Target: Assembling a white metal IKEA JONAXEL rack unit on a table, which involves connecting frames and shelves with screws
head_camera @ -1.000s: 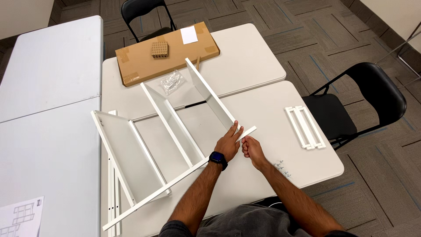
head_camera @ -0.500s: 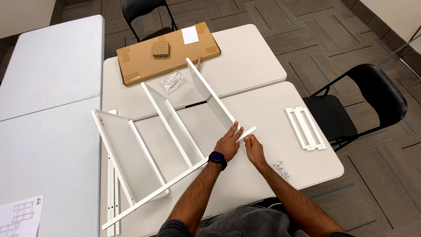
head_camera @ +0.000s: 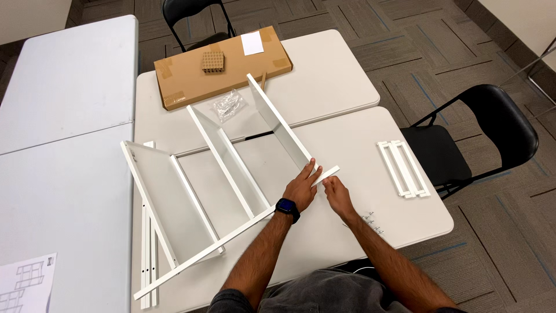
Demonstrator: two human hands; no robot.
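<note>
White rail: the left hand is pressing its upper end flat while the right hand is pinching that end from four o'clock, steadying the shelf frame.

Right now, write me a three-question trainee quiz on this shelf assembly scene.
1. True or false: the left hand rests on the long white rail of the white panel frame.
2. Which lies on the flat brown cardboard box? A) small cardboard honeycomb block B) clear plastic hardware bag
3. Fill in: the right hand's fingers touch the rail's ___ end.

Key: 1 true; 2 A; 3 right
</note>
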